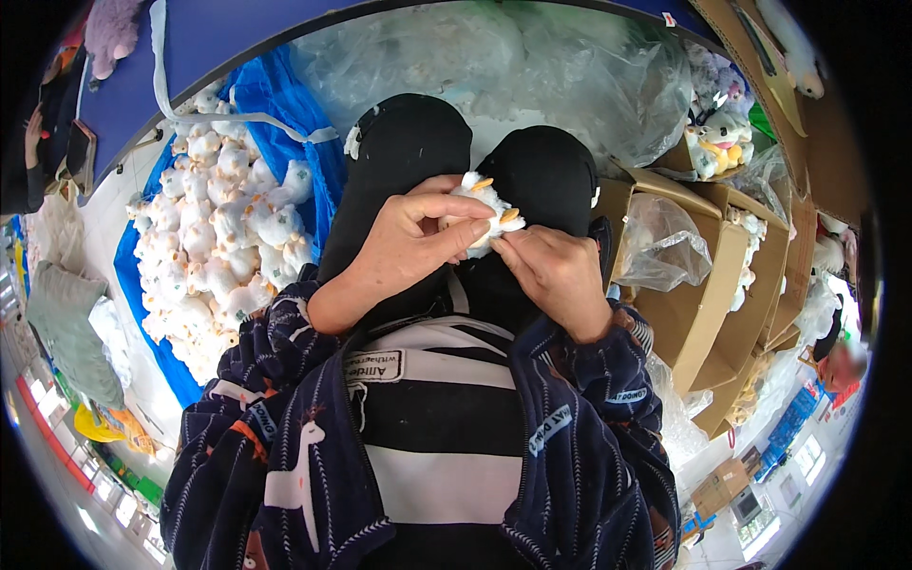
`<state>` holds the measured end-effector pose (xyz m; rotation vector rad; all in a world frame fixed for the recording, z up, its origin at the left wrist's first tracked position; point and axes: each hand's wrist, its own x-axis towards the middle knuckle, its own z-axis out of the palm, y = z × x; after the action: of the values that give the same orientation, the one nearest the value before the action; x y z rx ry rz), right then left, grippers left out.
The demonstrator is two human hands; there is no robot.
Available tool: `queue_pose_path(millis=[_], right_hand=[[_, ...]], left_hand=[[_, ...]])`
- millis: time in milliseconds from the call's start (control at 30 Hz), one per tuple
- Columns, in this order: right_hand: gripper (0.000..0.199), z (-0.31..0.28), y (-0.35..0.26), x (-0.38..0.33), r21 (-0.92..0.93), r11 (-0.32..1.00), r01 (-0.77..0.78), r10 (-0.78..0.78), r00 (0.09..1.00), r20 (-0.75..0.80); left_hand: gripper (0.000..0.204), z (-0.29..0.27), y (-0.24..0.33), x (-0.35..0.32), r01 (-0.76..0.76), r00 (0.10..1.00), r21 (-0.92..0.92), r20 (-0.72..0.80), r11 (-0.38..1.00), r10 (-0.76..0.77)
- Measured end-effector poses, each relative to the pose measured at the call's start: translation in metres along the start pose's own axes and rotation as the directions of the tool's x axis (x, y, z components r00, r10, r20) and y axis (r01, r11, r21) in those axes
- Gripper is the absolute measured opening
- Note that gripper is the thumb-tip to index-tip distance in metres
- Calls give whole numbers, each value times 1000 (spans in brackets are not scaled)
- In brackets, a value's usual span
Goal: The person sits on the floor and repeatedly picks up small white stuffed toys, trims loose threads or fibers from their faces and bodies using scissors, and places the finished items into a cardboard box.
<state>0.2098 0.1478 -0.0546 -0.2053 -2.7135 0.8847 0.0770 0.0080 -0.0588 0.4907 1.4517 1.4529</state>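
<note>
Above my lap, a small white plush toy point(478, 195) with orange bits sticking out is held between both hands. My left hand point(418, 226) closes round it from the left, thumb and fingers pressing its fluffy body. From the right, my right hand point(556, 271) pinches the toy's lower right edge with thumb and forefinger. Whether those fingertips also hold something small, such as thread, cannot be made out. To the left of my knees, a heap of similar white plush toys point(218, 223) fills an opened blue sack point(328, 176).
Clear plastic bags point(589, 81) bulge beyond my knees. Opened cardboard boxes point(698, 313) stand close on my right, one with a plastic bag point(662, 249) inside. A blue tabletop point(228, 38) runs along the far left, with a white strap point(237, 118) hanging from it. Other people are partly visible at both sides.
</note>
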Motion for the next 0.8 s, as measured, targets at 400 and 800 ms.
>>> queue_pose_path(millis=[400, 800], right_hand=[[18, 17, 3, -8, 24, 999, 40, -35, 985, -170], [13, 9, 2, -1, 86, 996, 14, -5, 994, -107]], left_hand=[[14, 2, -8, 3, -183, 982, 135, -29, 974, 189], [17, 2, -3, 3, -50, 997, 59, -49, 997, 53]])
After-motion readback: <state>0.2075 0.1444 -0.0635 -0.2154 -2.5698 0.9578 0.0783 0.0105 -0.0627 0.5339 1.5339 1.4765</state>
